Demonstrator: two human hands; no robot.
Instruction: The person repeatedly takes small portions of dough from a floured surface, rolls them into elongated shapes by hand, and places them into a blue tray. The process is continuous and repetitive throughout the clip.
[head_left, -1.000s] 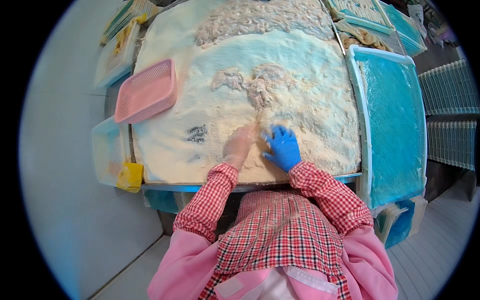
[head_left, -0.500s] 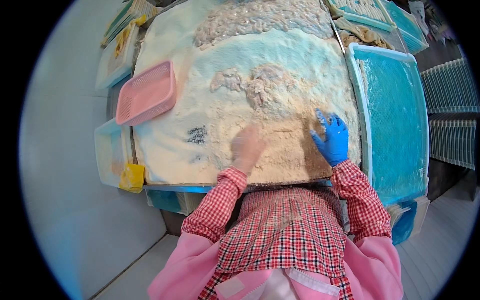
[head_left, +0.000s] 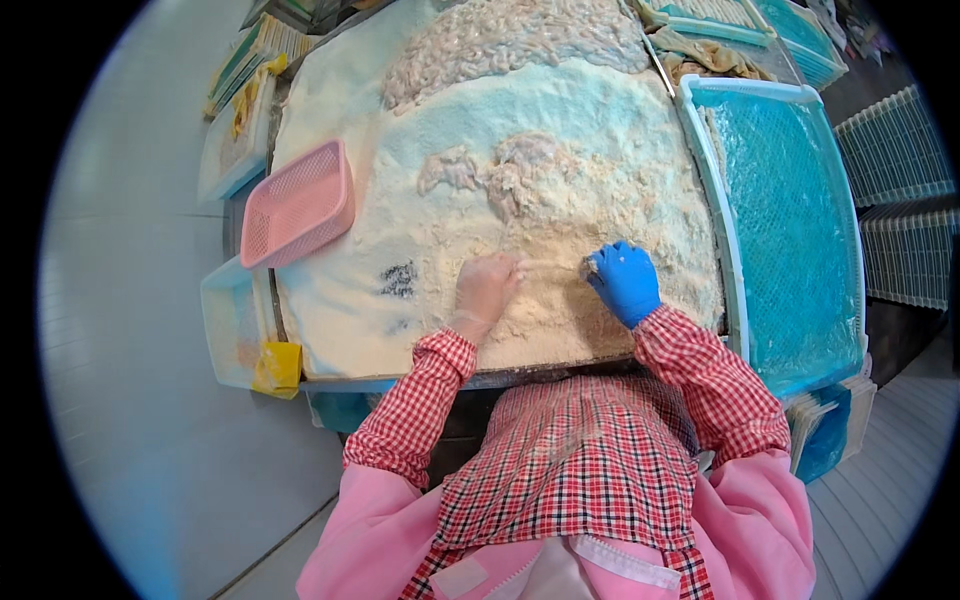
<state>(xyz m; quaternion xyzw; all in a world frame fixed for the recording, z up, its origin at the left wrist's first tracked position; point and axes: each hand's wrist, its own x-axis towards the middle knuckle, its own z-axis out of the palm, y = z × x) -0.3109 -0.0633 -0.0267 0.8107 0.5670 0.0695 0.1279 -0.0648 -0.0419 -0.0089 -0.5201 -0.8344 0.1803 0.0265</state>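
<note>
Over the near part of a crumb-covered worktop, both hands hold a pale, crumb-coated strip [head_left: 553, 266] stretched between them. My left hand [head_left: 487, 290], in what looks like a thin clear glove, is closed on its left end. At its right end, the fingers of my right hand [head_left: 627, 284], in a blue glove, are curled shut. Thick pale crumbs [head_left: 545, 310] lie under and around the hands. Just beyond them sits a small heap of raw, pale pink pieces [head_left: 520, 170], partly dusted. What kind of food the strip is, I cannot tell.
A pink perforated basket [head_left: 300, 205] rests at the worktop's left. Along the right side stands a blue mesh tray [head_left: 785, 230] with a white rim. Many wet pale pieces [head_left: 520, 45] cover the far end. A yellow cloth [head_left: 277, 368] hangs by a left-hand bin [head_left: 225, 325].
My right hand has moved left and its spread fingers have closed. My left hand, blurred before, is now steady. The strip now shows stretched between them. The whole view has shifted slightly.
</note>
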